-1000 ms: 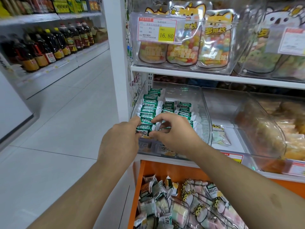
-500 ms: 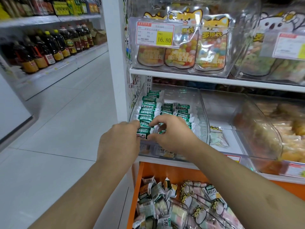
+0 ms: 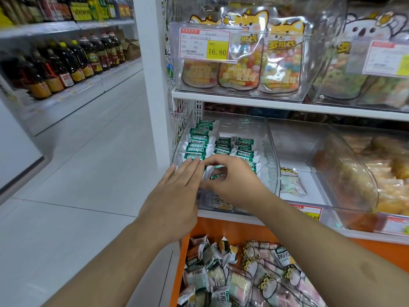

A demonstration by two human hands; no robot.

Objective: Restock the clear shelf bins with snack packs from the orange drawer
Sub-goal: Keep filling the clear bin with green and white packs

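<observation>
Right hand (image 3: 232, 180) pinches green snack packs (image 3: 218, 171) beside flat left hand (image 3: 174, 196).

A retail shop is shown; a price tag (image 3: 204, 45) marked 16.80 is clipped to a clear bin (image 3: 241, 63) of bagged sweets; rows of dark bottles (image 3: 66, 63) are lined up on white shelving (image 3: 73, 94) across a tiled aisle (image 3: 88, 151); an orange drawer (image 3: 232, 229) of snack packs (image 3: 243, 273) is seen below.
</observation>
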